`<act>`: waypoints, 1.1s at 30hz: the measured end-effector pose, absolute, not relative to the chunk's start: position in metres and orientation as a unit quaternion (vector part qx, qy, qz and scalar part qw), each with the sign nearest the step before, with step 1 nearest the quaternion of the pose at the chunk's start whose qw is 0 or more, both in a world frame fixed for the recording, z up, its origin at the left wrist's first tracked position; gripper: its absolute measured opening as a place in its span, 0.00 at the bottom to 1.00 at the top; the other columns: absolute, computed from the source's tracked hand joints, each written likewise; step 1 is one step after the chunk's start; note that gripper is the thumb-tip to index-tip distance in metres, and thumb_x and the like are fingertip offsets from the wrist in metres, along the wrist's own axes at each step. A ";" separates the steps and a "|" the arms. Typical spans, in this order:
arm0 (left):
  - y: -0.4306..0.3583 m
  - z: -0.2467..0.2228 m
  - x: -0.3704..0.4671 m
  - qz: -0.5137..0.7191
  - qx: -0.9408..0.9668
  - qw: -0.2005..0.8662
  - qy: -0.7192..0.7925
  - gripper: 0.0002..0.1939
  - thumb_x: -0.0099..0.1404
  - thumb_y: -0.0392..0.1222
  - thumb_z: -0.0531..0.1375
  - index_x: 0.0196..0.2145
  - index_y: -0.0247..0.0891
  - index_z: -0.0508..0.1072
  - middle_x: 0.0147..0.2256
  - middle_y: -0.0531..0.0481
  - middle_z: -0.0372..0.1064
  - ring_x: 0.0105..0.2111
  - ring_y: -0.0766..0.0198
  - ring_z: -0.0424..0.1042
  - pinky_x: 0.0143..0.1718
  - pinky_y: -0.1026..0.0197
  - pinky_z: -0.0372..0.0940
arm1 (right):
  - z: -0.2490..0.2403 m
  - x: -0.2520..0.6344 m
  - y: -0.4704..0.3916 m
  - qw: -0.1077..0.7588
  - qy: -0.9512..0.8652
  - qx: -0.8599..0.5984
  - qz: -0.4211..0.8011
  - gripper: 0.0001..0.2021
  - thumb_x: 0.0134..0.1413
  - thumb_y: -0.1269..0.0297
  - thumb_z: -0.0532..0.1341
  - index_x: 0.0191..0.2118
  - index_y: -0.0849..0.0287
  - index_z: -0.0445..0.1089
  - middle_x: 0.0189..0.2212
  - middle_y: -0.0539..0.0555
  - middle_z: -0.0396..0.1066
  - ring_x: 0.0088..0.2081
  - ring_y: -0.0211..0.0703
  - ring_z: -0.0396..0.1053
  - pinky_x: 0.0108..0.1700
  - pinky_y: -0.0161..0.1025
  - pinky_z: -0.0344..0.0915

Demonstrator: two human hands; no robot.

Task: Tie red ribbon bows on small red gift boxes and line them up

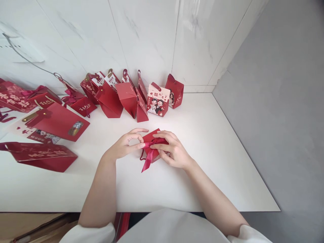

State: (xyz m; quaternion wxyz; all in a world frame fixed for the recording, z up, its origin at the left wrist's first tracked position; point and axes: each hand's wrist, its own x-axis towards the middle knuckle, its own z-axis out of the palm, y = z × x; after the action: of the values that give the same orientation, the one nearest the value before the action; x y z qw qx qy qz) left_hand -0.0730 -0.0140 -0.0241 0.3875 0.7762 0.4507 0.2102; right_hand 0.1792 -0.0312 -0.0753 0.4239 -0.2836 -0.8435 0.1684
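Observation:
A small red gift box (150, 135) sits on the white table in front of me. Across its top runs a crimson ribbon (149, 160), with one tail hanging over the near side. My left hand (130, 143) pinches the ribbon between thumb and fingertip at the box's left. On the right, my right hand (172, 148) lies over the box top, its fingers closed on the ribbon near the knot. The fingers partly hide the knot. A dark red cord shows at the box's lower left edge.
Several red gift boxes, one with a cartoon couple (158, 101), stand along the marble-patterned wall (146, 40). More lie at the left, including a red box (63, 121) with a small window. A grey cable (30, 61) hangs down the wall. The white table (212, 168) ends at the right.

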 end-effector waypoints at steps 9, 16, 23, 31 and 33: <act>-0.012 -0.030 -0.055 0.271 0.743 0.353 0.501 0.18 0.68 0.53 0.57 0.25 0.39 0.67 0.57 0.47 0.67 0.56 0.53 0.68 0.61 0.46 0.62 | -0.072 0.179 -0.032 0.414 -0.847 -0.289 0.165 0.17 0.60 0.71 0.55 0.48 0.50 0.77 0.56 0.56 0.69 0.62 0.51 0.62 0.63 0.57 0.62; -0.015 -0.038 -0.038 0.304 0.733 0.312 0.523 0.22 0.59 0.49 0.66 0.21 0.39 0.58 0.51 0.46 0.71 0.53 0.52 0.71 0.58 0.46 0.64 | -0.071 0.179 -0.032 0.409 -0.849 -0.292 0.161 0.17 0.59 0.70 0.55 0.48 0.49 0.77 0.57 0.55 0.68 0.63 0.52 0.61 0.65 0.58 0.60; -0.014 -0.038 -0.039 0.311 0.696 0.389 0.517 0.18 0.62 0.48 0.63 0.23 0.39 0.61 0.51 0.46 0.71 0.53 0.54 0.71 0.57 0.50 0.63 | -0.073 0.178 -0.031 0.426 -0.845 -0.280 0.163 0.16 0.59 0.72 0.56 0.46 0.53 0.78 0.57 0.56 0.68 0.62 0.50 0.61 0.65 0.54 0.60; -0.014 -0.043 -0.033 0.352 0.648 0.446 0.507 0.14 0.67 0.50 0.60 0.32 0.39 0.62 0.49 0.45 0.71 0.52 0.55 0.71 0.55 0.51 0.62 | -0.073 0.179 -0.030 0.433 -0.841 -0.272 0.177 0.17 0.58 0.73 0.56 0.47 0.50 0.77 0.57 0.55 0.67 0.62 0.51 0.62 0.65 0.56 0.58; -0.014 -0.044 -0.030 0.359 0.636 0.466 0.499 0.13 0.67 0.51 0.59 0.36 0.40 0.64 0.49 0.46 0.71 0.50 0.56 0.71 0.53 0.52 0.64 | -0.071 0.180 -0.030 0.441 -0.831 -0.270 0.203 0.18 0.59 0.72 0.57 0.50 0.47 0.75 0.58 0.54 0.67 0.62 0.51 0.62 0.65 0.57 0.58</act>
State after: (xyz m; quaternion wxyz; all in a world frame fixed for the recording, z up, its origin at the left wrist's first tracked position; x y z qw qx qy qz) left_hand -0.0305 -0.0143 -0.0436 0.4658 0.6362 0.4992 0.3592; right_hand 0.1796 -0.0304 -0.0709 0.4415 -0.2703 -0.8313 0.2025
